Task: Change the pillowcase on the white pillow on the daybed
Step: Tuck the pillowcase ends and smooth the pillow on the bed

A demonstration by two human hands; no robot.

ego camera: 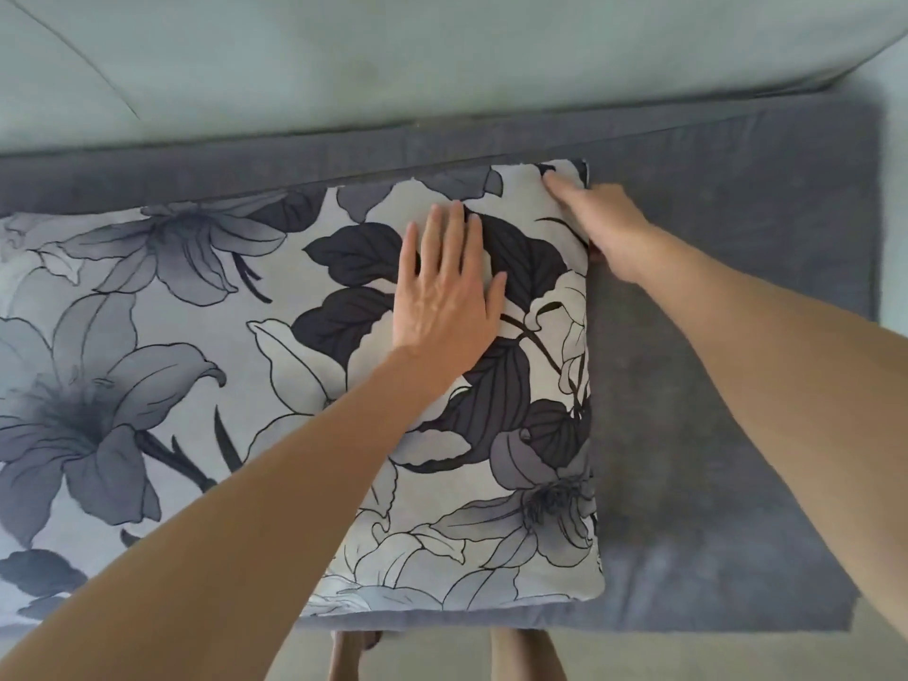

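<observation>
Head view, looking straight down onto a daybed. A pillow (295, 385) in a floral pillowcase (491, 484), printed with grey lilies and dark leaves on a pale ground, lies flat on the grey daybed mattress (712, 385). It covers the left and middle of the mattress, running out of view at the left, and its far edge sits just beside the raised grey border (295, 164) along the back. The right part of the mattress is bare.

The left hand (444, 292) lies palm down on the upper right area of the pillow, its fingers straight and close together, the thumb set slightly apart, pressing flat on the fabric. The right hand (597, 223) reaches to the pillow's far right corner; its extended fingers touch the cloth at the corner, while the thumb is hidden at the right edge of the pillow, so whether it pinches the fabric cannot be told. Both forearms are bare and enter from the bottom of the view.

Behind the border, a pale green cushion (393, 56) fills the top. Below the mattress's near edge, a pale floor (432, 656) and the person's legs (521, 656) show.
</observation>
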